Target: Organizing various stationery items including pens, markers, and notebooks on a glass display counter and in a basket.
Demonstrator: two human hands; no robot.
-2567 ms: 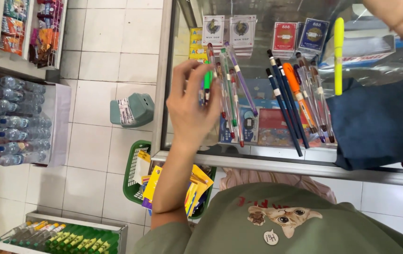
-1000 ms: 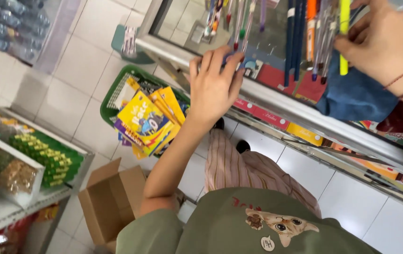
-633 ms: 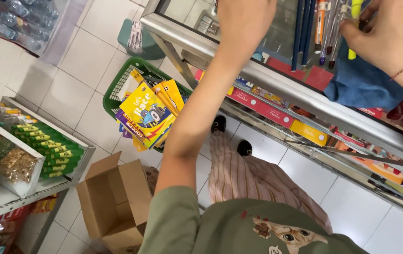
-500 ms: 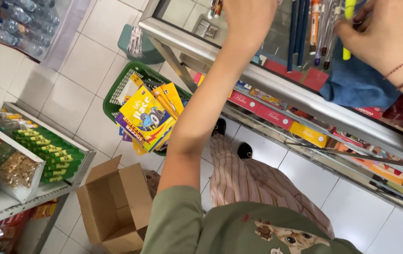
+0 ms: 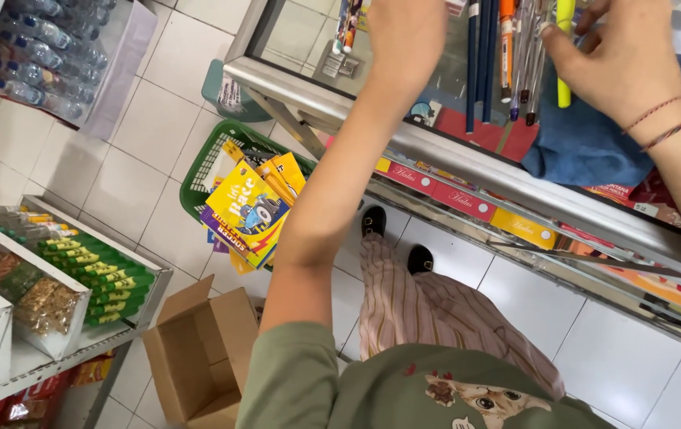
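Observation:
My left hand reaches up over the glass counter, next to a few pens at the top edge. Its fingers are cut off by the frame. My right hand hovers with spread fingers over a row of blue and orange pens lying on the counter. Its thumb sits beside a yellow highlighter and nothing is clearly gripped. A blue cloth lies under my right wrist.
A green basket of colourful booklets stands on the tiled floor at the counter's foot. An open cardboard box, a shelf of green packets and bottled water are to the left. My black shoes are below.
My left hand has risen from the counter's metal edge onto the glass top, its fingers now out of frame. My right hand stays over the pens. The view has tilted slightly.

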